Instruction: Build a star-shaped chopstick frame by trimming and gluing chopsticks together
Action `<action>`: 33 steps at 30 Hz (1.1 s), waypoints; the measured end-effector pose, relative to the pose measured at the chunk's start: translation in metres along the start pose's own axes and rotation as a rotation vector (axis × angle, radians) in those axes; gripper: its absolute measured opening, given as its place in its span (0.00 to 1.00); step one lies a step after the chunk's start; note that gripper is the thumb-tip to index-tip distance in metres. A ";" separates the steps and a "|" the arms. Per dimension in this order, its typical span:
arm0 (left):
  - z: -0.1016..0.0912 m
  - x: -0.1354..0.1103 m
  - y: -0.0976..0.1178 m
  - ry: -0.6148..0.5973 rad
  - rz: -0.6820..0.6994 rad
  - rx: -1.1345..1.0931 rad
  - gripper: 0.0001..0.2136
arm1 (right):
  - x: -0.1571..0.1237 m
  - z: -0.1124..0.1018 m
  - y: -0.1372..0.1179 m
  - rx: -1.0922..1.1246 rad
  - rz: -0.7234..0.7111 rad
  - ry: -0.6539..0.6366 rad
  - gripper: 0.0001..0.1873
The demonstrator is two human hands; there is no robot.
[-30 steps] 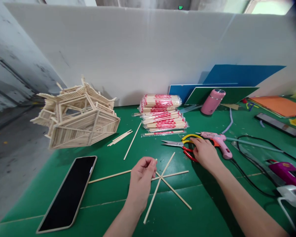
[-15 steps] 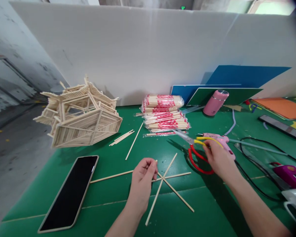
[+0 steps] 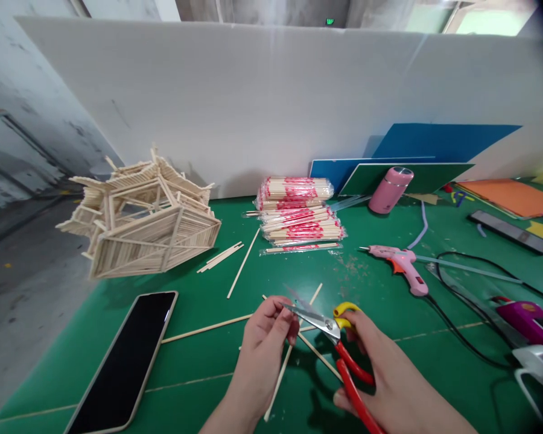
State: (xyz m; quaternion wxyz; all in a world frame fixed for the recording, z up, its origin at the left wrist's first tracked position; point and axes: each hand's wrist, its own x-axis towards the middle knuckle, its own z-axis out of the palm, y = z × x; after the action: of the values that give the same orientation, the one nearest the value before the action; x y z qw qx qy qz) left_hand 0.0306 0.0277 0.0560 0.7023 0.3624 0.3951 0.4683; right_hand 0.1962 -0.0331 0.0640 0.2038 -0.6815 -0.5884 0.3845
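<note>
My left hand (image 3: 266, 346) is closed in a pinch on a thin wooden stick (image 3: 203, 329) that lies across the green mat. My right hand (image 3: 380, 374) grips the red and yellow handled scissors (image 3: 332, 331), whose blades are open and point left at my left fingertips. Several more loose sticks (image 3: 314, 352) cross under both hands. A wooden stick model of a roofed building (image 3: 142, 220) lies tilted at the left.
A black phone (image 3: 124, 358) lies at the front left. Wrapped chopstick bundles (image 3: 298, 214) are stacked at the middle back. A pink glue gun (image 3: 400, 265), its black cable (image 3: 461, 337), a pink bottle (image 3: 391, 190), coloured boards (image 3: 416, 160) and a purple tool (image 3: 531, 319) fill the right side.
My right hand has lifted the scissors from beside the glue gun and brought them left and nearer, up to my left hand. The left hand kept its pinch on the stick.
</note>
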 end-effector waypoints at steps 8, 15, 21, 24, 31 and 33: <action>-0.003 -0.005 -0.002 -0.078 0.032 0.013 0.05 | -0.005 0.005 0.017 -0.142 -0.090 -0.002 0.38; -0.004 -0.005 -0.004 -0.140 0.057 0.002 0.04 | -0.004 0.004 0.007 -0.027 -0.093 -0.048 0.40; -0.004 -0.006 -0.002 -0.152 0.058 0.021 0.05 | -0.006 0.002 0.000 0.050 -0.052 -0.091 0.37; -0.005 -0.006 -0.001 -0.140 0.053 0.043 0.05 | -0.006 -0.003 -0.008 0.082 -0.026 -0.136 0.35; -0.004 -0.006 0.001 -0.122 0.036 0.078 0.06 | -0.005 -0.004 -0.016 0.094 0.019 -0.136 0.28; -0.004 -0.007 0.002 -0.121 0.044 0.075 0.06 | -0.005 -0.003 -0.014 0.093 -0.013 -0.148 0.23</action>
State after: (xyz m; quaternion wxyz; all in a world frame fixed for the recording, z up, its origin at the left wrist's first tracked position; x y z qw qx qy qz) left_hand 0.0245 0.0222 0.0580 0.7005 0.4247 0.3609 0.4458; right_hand 0.1896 -0.0339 0.0777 0.1936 -0.6372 -0.5880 0.4591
